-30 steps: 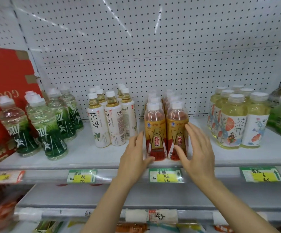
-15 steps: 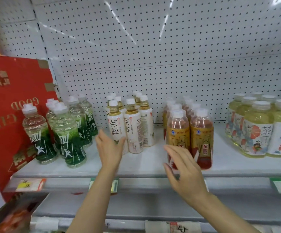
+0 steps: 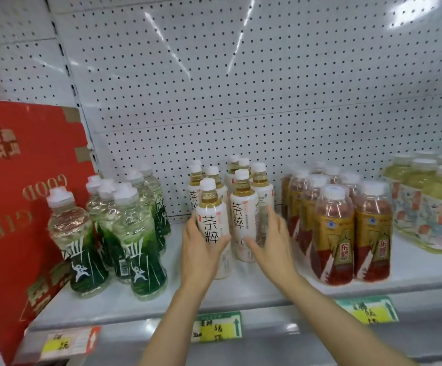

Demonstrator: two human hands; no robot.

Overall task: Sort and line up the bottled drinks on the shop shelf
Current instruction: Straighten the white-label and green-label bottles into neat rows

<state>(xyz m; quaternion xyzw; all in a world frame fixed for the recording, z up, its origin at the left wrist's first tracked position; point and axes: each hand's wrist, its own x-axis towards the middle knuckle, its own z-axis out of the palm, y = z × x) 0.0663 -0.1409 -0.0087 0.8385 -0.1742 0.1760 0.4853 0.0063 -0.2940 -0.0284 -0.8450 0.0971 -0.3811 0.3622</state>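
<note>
Several white-labelled tea bottles stand in two rows at the middle of the white shelf [image 3: 241, 289]. My left hand [image 3: 201, 252] grips the front left white tea bottle [image 3: 212, 223], fingers on its left side and thumb across its front. My right hand [image 3: 270, 241] lies against the front right white tea bottle [image 3: 242, 220], fingers straight along its right side and thumb low in front of it; the hand is blurred. Both bottles stand upright on the shelf.
Green-labelled water bottles [image 3: 135, 233] cluster to the left, with a red carton [image 3: 16, 194] leaning beside them. Red-and-gold drink bottles [image 3: 333, 241] stand to the right, and yellow tea bottles [image 3: 439, 215] at the far right. A pegboard [image 3: 214, 88] backs the shelf. Price tags [image 3: 217, 326] line its front edge.
Both hands left the red-and-gold bottles and moved left to the white tea bottles. The left hand took hold of the front left one; the view shifted left too.
</note>
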